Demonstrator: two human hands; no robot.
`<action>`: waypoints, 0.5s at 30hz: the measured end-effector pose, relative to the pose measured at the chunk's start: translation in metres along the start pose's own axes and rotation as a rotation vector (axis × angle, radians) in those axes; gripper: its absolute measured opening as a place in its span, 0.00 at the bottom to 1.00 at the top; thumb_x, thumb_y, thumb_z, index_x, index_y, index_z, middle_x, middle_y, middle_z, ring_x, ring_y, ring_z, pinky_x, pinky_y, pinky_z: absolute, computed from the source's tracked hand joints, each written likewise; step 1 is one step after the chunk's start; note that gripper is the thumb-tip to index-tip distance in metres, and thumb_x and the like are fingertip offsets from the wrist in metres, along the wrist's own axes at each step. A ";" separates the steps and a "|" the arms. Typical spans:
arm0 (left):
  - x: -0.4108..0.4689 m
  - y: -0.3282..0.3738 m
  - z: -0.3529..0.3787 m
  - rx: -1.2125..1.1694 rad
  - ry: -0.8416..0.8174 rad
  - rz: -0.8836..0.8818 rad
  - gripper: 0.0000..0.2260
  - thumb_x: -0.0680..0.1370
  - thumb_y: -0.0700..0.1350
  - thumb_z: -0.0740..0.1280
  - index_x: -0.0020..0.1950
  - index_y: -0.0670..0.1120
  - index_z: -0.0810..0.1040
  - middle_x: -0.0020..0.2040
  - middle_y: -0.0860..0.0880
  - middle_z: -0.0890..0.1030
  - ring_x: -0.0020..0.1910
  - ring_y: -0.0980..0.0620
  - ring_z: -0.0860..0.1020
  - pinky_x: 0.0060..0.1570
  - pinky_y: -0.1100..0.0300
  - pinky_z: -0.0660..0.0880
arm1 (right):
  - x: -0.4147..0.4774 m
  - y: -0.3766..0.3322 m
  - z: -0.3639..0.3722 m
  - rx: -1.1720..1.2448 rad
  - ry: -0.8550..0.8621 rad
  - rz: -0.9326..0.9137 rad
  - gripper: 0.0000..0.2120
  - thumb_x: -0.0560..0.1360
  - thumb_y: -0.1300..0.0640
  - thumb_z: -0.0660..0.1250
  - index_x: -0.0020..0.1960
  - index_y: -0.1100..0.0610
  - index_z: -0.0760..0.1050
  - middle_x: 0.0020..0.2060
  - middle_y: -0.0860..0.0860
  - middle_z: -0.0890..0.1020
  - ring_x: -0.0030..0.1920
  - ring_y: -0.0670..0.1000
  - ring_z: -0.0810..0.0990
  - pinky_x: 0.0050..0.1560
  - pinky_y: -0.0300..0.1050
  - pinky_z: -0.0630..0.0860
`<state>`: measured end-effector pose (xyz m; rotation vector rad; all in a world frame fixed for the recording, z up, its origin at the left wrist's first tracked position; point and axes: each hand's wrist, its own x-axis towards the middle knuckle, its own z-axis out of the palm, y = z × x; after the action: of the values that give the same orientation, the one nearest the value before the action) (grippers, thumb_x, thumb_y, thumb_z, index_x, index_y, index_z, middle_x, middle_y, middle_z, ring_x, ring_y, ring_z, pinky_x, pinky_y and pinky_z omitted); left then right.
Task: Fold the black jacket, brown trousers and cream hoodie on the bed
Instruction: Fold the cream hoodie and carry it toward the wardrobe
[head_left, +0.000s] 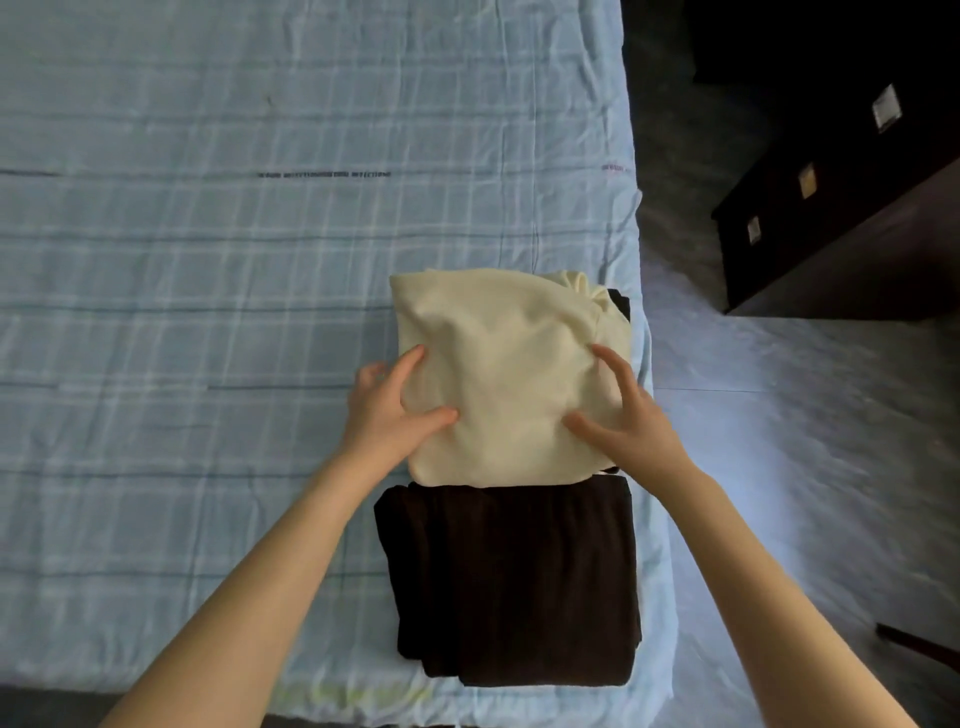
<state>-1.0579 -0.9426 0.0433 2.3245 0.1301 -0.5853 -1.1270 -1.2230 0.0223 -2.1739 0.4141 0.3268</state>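
Note:
The folded cream hoodie (498, 374) lies near the right edge of the bed, on top of a black garment, apparently the black jacket (622, 307), of which only a sliver shows at the far right corner. The folded brown trousers (511, 582) lie just in front of it, touching its near edge. My left hand (387, 410) rests on the hoodie's left side, index finger and thumb flat on top. My right hand (623, 415) presses on its right side with fingers spread.
The bed (208, 312) has a light blue checked sheet, flat and wide to the left and beyond the clothes. Its right edge runs close beside the stack, with grey floor (779, 441) past it. A dark chest of drawers (831, 218) stands at upper right.

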 end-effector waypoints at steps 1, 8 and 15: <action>-0.008 0.005 0.001 0.229 0.125 0.107 0.35 0.72 0.53 0.73 0.76 0.55 0.64 0.73 0.40 0.62 0.73 0.41 0.62 0.72 0.47 0.61 | -0.005 -0.005 -0.001 -0.221 0.086 0.003 0.40 0.70 0.39 0.70 0.75 0.30 0.52 0.70 0.53 0.69 0.65 0.58 0.71 0.59 0.53 0.74; -0.006 0.024 0.050 0.667 0.169 0.630 0.26 0.82 0.55 0.50 0.79 0.48 0.58 0.80 0.47 0.56 0.79 0.48 0.53 0.76 0.42 0.48 | 0.000 -0.041 0.042 -0.532 0.223 -0.386 0.28 0.81 0.41 0.49 0.79 0.45 0.57 0.79 0.48 0.59 0.80 0.54 0.51 0.78 0.59 0.49; 0.041 -0.034 0.078 0.616 0.146 0.627 0.27 0.80 0.54 0.52 0.79 0.47 0.59 0.79 0.44 0.60 0.78 0.47 0.58 0.75 0.39 0.52 | 0.040 0.006 0.089 -0.690 0.191 -0.444 0.27 0.82 0.38 0.46 0.79 0.45 0.59 0.77 0.46 0.65 0.78 0.56 0.58 0.77 0.61 0.49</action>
<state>-1.0590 -0.9737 -0.0461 2.7819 -0.7888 -0.1363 -1.1007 -1.1613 -0.0489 -2.9010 -0.1174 0.0017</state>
